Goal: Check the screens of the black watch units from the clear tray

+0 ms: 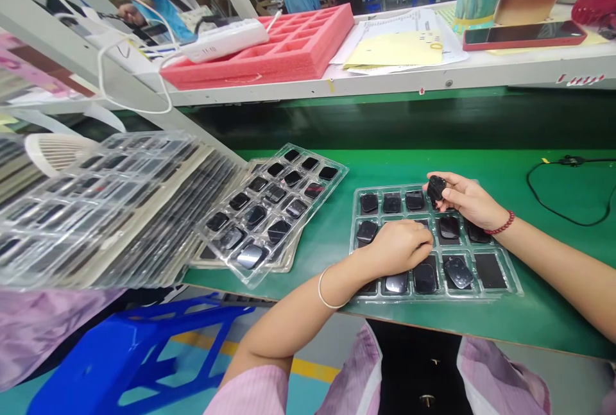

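Note:
A clear plastic tray [511, 277] with dark rounded-square pieces in its compartments lies on the green table in front of me. My right hand [469, 200], with a red bead bracelet at the wrist, pinches a small black piece [436, 188] above the tray's back row. Over the middle of the same tray is my left hand [402, 247], its fingers curled downward; whatever they hold or touch is hidden. A white bangle circles the left wrist. The tray's front right compartment shows a flat dark bottom.
Left of the tray, another filled tray [275, 194] lies tilted on others, beside a tall stack of trays [158, 222]. A shelf [385, 81] holds red foam [308, 49], papers and a phone [524, 35]. A black cable [553, 208] lies right. A blue stool [110, 351] stands below.

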